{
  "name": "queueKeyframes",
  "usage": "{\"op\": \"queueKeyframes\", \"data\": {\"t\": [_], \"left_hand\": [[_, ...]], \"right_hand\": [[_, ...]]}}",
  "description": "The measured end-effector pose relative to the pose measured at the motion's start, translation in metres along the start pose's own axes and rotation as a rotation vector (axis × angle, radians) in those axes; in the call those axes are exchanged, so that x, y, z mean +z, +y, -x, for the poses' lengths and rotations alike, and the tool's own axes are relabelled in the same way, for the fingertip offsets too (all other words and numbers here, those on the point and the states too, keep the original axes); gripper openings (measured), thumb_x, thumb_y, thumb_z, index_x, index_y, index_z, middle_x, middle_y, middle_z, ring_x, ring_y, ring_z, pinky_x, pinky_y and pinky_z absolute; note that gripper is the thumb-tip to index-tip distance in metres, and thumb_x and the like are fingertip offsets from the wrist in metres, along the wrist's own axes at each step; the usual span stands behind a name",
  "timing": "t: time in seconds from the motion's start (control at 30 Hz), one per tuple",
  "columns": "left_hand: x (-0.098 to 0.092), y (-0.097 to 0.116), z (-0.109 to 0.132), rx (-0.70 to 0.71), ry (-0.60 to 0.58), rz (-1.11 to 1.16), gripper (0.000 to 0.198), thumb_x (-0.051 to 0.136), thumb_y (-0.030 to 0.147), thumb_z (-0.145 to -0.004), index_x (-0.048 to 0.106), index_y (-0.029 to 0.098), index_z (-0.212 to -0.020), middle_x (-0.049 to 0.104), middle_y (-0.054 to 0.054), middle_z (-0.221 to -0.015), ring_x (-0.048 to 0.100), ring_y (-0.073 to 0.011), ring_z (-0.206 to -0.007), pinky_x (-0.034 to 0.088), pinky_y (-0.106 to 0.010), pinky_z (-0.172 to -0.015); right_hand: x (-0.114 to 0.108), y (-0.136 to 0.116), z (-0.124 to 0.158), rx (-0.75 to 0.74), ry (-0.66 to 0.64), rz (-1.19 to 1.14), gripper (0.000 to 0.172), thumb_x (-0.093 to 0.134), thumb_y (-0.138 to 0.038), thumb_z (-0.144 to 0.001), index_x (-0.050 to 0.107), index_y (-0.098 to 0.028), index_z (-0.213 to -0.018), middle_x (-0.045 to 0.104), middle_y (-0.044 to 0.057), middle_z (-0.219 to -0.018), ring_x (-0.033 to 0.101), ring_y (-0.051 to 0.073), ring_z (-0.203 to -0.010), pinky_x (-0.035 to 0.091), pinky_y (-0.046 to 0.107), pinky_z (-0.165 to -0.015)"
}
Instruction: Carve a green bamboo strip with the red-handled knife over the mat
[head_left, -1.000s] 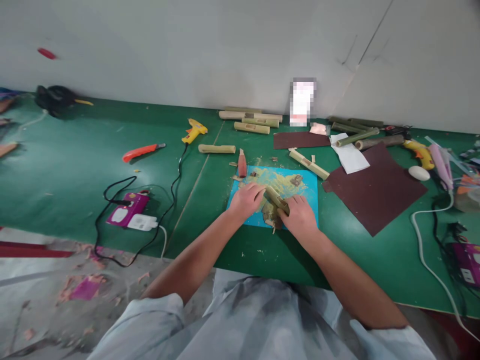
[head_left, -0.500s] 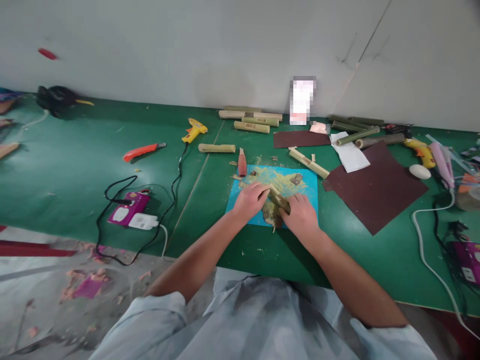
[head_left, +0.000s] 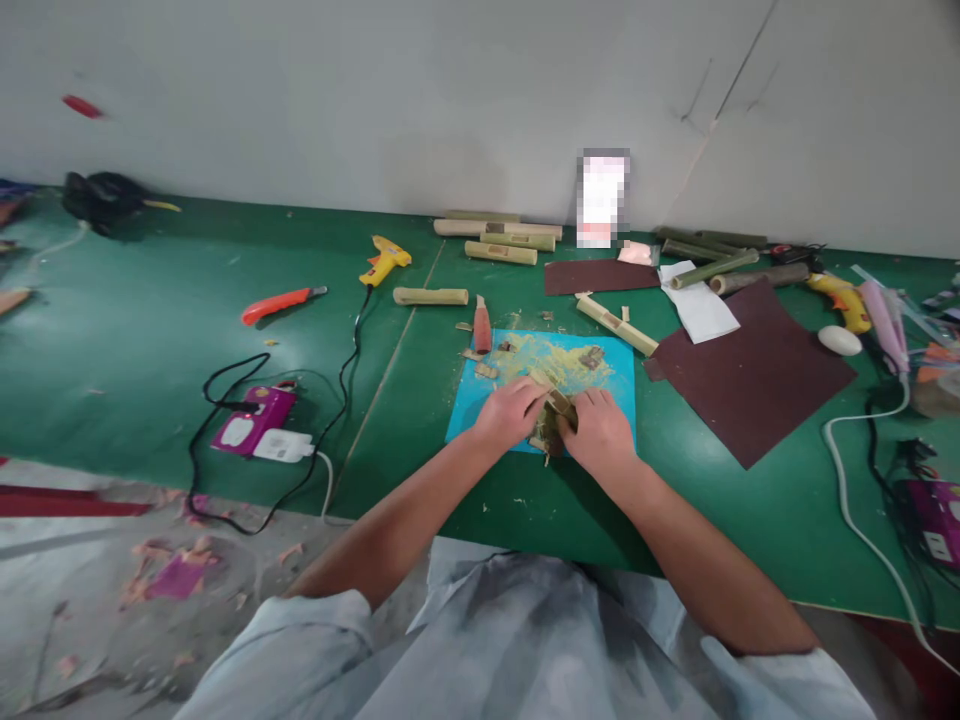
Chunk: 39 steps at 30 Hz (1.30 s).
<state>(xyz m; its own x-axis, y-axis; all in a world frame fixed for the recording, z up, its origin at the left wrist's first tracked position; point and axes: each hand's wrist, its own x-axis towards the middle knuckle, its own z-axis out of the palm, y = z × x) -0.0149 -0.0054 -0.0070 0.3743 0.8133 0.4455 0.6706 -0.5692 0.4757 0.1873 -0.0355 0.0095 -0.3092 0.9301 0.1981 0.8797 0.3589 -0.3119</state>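
A short bamboo tube with a cut-out in its side lies slantwise between my hands, low over a blue mat. My right hand is closed round its near end. At the far end, the fingers of my left hand are pinched against the tube; whether they hold anything else is hidden. Below the tube sits a dark brown piece, partly covered. Pale yellow dust and bamboo chips are scattered over the mat. A red-handled carving knife rests at the mat's upper left corner.
More bamboo tubes lie along the wall near a propped-up phone. Brown sheets are on the right. Leftward are a yellow glue gun, an orange utility knife and a purple power strip with trailing cords.
My left hand has shifted slightly right and nearer to me along the bamboo tube, covering more of it. My right hand keeps its place and grip. The view has turned very slightly.
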Motion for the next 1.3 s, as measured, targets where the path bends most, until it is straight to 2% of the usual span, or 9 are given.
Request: {"op": "queueKeyframes", "data": {"t": [0.17, 0.3, 0.4, 0.53, 0.63, 0.77, 0.87, 1.1, 1.3], "left_hand": [[-0.002, -0.003, -0.001, -0.019, 0.044, -0.049, 0.028, 0.048, 0.027, -0.105, 0.073, 0.015, -0.102, 0.072, -0.010, -0.089, 0.070, -0.0204, -0.083, 0.059, -0.034, -0.076], [-0.004, -0.003, -0.002, 0.032, -0.022, -0.018, 0.028, 0.048, 0.028, -0.105, 0.073, 0.016, -0.105, 0.072, -0.010, -0.093, 0.070, -0.0200, -0.087, 0.059, -0.033, -0.078], [-0.004, -0.003, -0.002, -0.009, 0.013, -0.046, 0.026, 0.048, 0.027, -0.105, 0.073, 0.017, -0.103, 0.072, -0.009, -0.090, 0.070, -0.0194, -0.087, 0.059, -0.032, -0.079], [-0.003, -0.004, -0.001, 0.015, -0.014, -0.026, 0.026, 0.048, 0.028, -0.105, 0.073, 0.018, -0.104, 0.073, -0.008, -0.094, 0.070, -0.0184, -0.088, 0.059, -0.031, -0.080], [-0.003, -0.006, -0.001, -0.024, 0.033, -0.035, 0.026, 0.049, 0.028, -0.105, 0.073, 0.017, -0.103, 0.072, -0.008, -0.092, 0.070, -0.0181, -0.087, 0.058, -0.031, -0.079], [-0.004, -0.007, -0.001, 0.033, -0.003, -0.012, 0.025, 0.050, 0.026, -0.105, 0.072, 0.017, -0.103, 0.072, -0.008, -0.093, 0.070, -0.0177, -0.087, 0.058, -0.029, -0.079], [-0.004, -0.007, -0.001, 0.019, 0.035, -0.020, 0.027, 0.050, 0.028, -0.105, 0.072, 0.016, -0.097, 0.071, -0.008, -0.089, 0.069, -0.0177, -0.084, 0.057, -0.030, -0.078], [-0.004, -0.012, -0.001, 0.010, 0.040, -0.022, 0.028, 0.048, 0.028, -0.105, 0.073, 0.016, -0.103, 0.072, -0.009, -0.091, 0.069, -0.0191, -0.085, 0.058, -0.032, -0.079], [-0.004, -0.010, -0.002, 0.018, -0.025, -0.048, 0.028, 0.048, 0.028, -0.105, 0.073, 0.018, -0.105, 0.073, -0.008, -0.092, 0.070, -0.0179, -0.086, 0.058, -0.031, -0.080]], "right_hand": [[-0.001, 0.000, 0.000, 0.006, -0.014, 0.004, 0.010, 0.062, -0.028, -0.092, 0.062, -0.018, -0.089, 0.066, 0.014, -0.096, 0.059, 0.030, -0.096, 0.048, 0.041, -0.081], [-0.002, -0.001, 0.000, 0.002, -0.027, 0.015, 0.010, 0.062, -0.027, -0.092, 0.063, -0.018, -0.089, 0.066, 0.014, -0.095, 0.059, 0.030, -0.096, 0.048, 0.041, -0.081], [-0.002, -0.001, 0.000, 0.001, -0.028, 0.016, 0.010, 0.062, -0.028, -0.092, 0.063, -0.018, -0.090, 0.067, 0.014, -0.096, 0.059, 0.030, -0.096, 0.048, 0.041, -0.079], [-0.004, -0.002, 0.001, -0.001, -0.032, 0.028, 0.011, 0.063, -0.029, -0.092, 0.063, -0.018, -0.090, 0.067, 0.013, -0.095, 0.059, 0.030, -0.096, 0.047, 0.040, -0.080], [-0.005, -0.003, 0.001, 0.001, -0.029, 0.036, 0.011, 0.064, -0.028, -0.093, 0.063, -0.018, -0.091, 0.067, 0.013, -0.096, 0.059, 0.029, -0.096, 0.046, 0.039, -0.079], [-0.006, -0.003, 0.000, -0.002, -0.039, 0.048, 0.012, 0.064, -0.028, -0.093, 0.063, -0.017, -0.090, 0.067, 0.013, -0.095, 0.059, 0.029, -0.096, 0.046, 0.039, -0.079], [-0.007, -0.004, 0.000, 0.003, -0.051, 0.047, 0.012, 0.065, -0.029, -0.092, 0.064, -0.016, -0.091, 0.067, 0.012, -0.096, 0.059, 0.029, -0.096, 0.045, 0.039, -0.078], [-0.007, -0.004, -0.001, 0.008, -0.057, 0.047, 0.013, 0.065, -0.029, -0.093, 0.064, -0.017, -0.091, 0.067, 0.012, -0.096, 0.059, 0.029, -0.097, 0.045, 0.039, -0.078], [-0.006, -0.003, -0.001, 0.001, -0.043, 0.043, 0.012, 0.064, -0.028, -0.092, 0.064, -0.016, -0.091, 0.067, 0.013, -0.095, 0.059, 0.028, -0.095, 0.045, 0.039, -0.079]]}}
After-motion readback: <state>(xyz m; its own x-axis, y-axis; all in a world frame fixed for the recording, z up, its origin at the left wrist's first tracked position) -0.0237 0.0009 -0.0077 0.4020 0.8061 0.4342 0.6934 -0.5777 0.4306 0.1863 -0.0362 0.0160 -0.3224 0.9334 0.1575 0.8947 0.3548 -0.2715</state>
